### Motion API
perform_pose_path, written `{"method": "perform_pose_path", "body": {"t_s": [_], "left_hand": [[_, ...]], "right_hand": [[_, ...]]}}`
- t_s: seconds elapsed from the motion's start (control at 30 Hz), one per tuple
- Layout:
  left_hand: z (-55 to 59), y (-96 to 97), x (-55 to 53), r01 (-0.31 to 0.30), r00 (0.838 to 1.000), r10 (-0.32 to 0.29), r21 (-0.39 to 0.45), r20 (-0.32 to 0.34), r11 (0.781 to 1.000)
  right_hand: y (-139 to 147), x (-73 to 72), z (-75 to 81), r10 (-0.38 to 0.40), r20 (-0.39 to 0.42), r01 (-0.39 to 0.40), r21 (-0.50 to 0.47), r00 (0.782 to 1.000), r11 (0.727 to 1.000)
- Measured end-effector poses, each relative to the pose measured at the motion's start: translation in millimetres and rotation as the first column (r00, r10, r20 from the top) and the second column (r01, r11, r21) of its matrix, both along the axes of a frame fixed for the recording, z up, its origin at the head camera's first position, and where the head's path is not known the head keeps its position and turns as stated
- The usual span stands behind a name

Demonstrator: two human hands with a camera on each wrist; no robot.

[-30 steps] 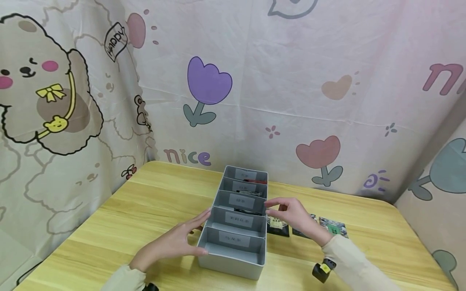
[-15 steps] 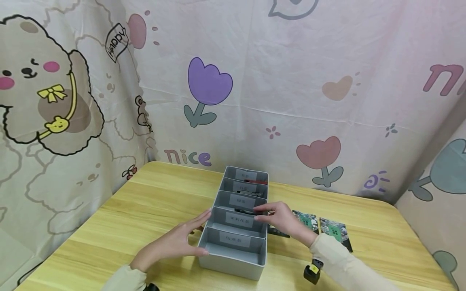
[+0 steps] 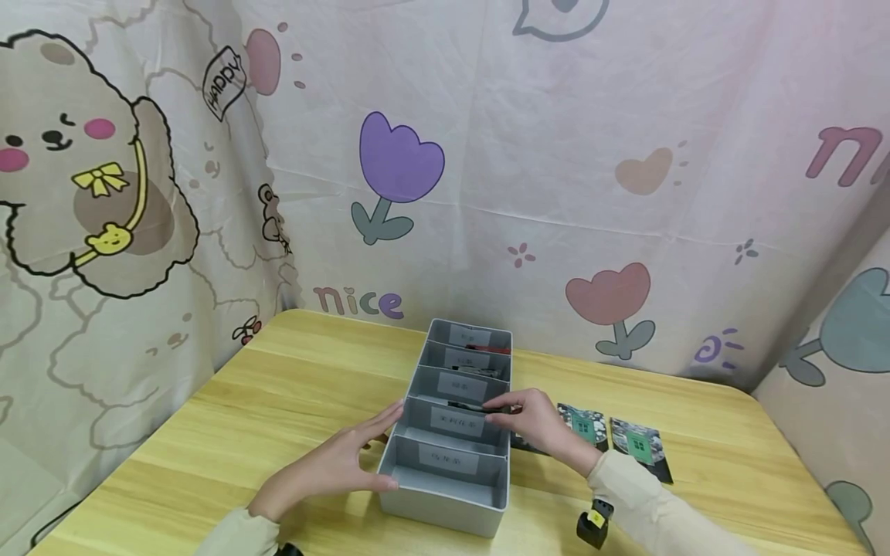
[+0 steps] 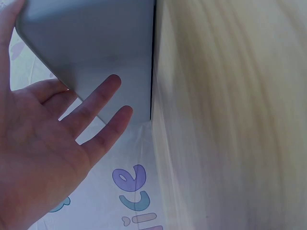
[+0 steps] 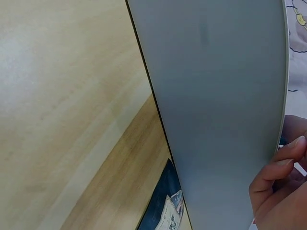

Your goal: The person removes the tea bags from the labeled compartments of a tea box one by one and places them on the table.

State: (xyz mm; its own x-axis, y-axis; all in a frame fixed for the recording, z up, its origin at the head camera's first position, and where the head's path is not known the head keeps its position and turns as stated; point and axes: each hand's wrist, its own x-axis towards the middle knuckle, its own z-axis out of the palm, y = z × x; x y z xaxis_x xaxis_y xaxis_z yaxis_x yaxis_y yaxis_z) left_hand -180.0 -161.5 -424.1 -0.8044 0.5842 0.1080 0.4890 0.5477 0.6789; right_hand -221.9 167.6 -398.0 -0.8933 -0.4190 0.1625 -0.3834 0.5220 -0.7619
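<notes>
A grey divided box point(image 3: 445, 506) with paper labels stands lengthwise on the table. My left hand point(image 3: 334, 463) rests at its left side, fingertips at the rim and thumb by the near corner. In the left wrist view, that hand's point(image 4: 53, 134) fingers are spread and mostly straight. My right hand point(image 3: 545, 425) reaches over the right rim into the middle compartment. Its thumb and index finger pinch the end of a dark tea packet point(image 3: 462, 406) lying there. The right wrist view shows this hand's point(image 5: 283, 187) fingers bent at the rim, the packet mostly hidden.
Two green-labelled packets, a middle one point(image 3: 582, 423) and a right one point(image 3: 641, 448), lie right of the box. A dark packet point(image 5: 165, 211) sits against its right wall. The far compartments hold a red packet point(image 3: 490, 350) and a grey packet point(image 3: 476, 371). A printed curtain point(image 3: 487, 255) hangs behind.
My right hand has moved left from the box's right rim into the middle compartment, onto the packet. The left hand has stayed in place.
</notes>
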Motion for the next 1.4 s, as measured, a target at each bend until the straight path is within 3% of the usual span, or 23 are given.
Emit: {"method": "perform_pose_path", "body": {"t_s": [0.77, 1.4], "left_hand": [[2.1, 1.2, 2.0, -0.007, 1.000, 0.007, -0.005, 0.004, 1.000], [3.3, 0.6, 2.2, -0.001, 1.000, 0.001, 0.002, 0.015, 1.000]], "right_hand": [[-2, -1.8, -3.8, -0.082, -0.051, 0.080, -0.051, 0.995, 0.996], [4, 4.0, 16.5, -0.080, -0.024, 0.077, -0.133, 0.996, 0.988]]}}
